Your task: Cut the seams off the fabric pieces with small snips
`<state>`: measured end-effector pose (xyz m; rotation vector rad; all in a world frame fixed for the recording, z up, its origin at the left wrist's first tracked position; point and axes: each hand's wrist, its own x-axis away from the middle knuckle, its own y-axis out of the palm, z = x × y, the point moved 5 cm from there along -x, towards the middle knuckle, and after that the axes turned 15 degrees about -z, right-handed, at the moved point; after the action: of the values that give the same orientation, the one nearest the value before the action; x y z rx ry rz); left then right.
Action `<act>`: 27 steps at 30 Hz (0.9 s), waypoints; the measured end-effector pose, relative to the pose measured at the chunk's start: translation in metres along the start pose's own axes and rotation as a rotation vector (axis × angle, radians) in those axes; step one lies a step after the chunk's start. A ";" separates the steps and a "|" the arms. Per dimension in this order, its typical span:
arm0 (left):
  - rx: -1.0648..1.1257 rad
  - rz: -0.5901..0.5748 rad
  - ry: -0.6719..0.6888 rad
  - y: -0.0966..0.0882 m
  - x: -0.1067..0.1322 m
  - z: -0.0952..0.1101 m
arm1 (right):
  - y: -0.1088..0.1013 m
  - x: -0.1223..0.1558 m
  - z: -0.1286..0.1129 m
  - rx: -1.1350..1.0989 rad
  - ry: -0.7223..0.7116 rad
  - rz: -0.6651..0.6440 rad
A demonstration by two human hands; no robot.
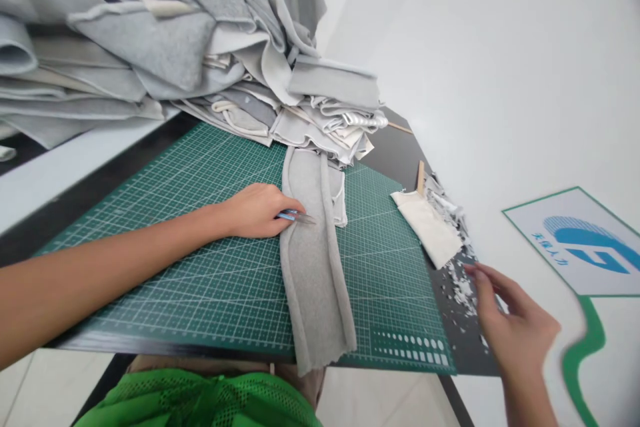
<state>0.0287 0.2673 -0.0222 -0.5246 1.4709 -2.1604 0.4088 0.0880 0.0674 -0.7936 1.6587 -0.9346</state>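
My left hand (257, 210) is closed around small thread snips (299, 216) with blue handles. Their metal points lie over a long strip of grey fabric (315, 280) with rolled edges. The strip runs across a green cutting mat (225, 287) and slightly past its front edge. Out to the right, my right hand (515, 320) hovers above a heap of small pale scraps (463, 290). Its thumb and index finger are pinched together; whatever may be between them is too small to make out.
Folded grey and white fabric pieces (335, 83) are stacked at the mat's far end. Behind and to the left rises a large pile of grey fabric (165, 40). A cream cloth piece (427, 227) lies by the mat's right edge. A sign (585, 243) with a blue logo is at far right.
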 end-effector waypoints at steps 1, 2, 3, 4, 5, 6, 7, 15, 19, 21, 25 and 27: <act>0.000 0.004 0.002 -0.001 0.000 0.001 | 0.011 -0.003 -0.017 -0.065 -0.036 -0.035; 0.000 0.009 0.005 -0.001 0.001 0.001 | 0.022 -0.006 -0.035 -0.137 -0.078 -0.072; 0.000 0.015 0.008 -0.002 0.002 0.002 | 0.033 -0.009 -0.053 -0.212 -0.121 -0.107; 0.001 0.021 0.013 -0.003 0.002 0.003 | 0.044 -0.013 -0.070 -0.294 -0.163 -0.145; 0.002 0.027 0.018 -0.004 0.003 0.003 | 0.055 -0.018 -0.088 -0.377 -0.196 -0.185; 0.003 0.032 0.023 -0.005 0.004 0.004 | 0.066 -0.023 -0.105 -0.454 -0.224 -0.236; 0.003 0.037 0.027 -0.006 0.004 0.005 | 0.076 -0.028 -0.121 -0.522 -0.255 -0.290; 0.005 0.040 0.034 -0.010 0.005 0.007 | 0.146 -0.054 -0.189 -0.657 -0.474 -0.448; 0.015 0.016 0.032 -0.009 0.004 0.006 | 0.160 -0.047 -0.187 -0.666 -0.510 -0.471; 0.023 0.001 0.030 -0.008 0.004 0.005 | 0.160 -0.046 -0.186 -0.665 -0.507 -0.488; 0.044 -0.022 0.031 -0.005 0.003 0.005 | 0.157 -0.047 -0.185 -0.674 -0.488 -0.520; 0.051 -0.029 0.035 -0.004 0.002 0.005 | 0.158 -0.047 -0.185 -0.671 -0.487 -0.529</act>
<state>0.0288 0.2640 -0.0167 -0.4958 1.4303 -2.2343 0.2334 0.2398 -0.0181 -1.8202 1.3340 -0.4384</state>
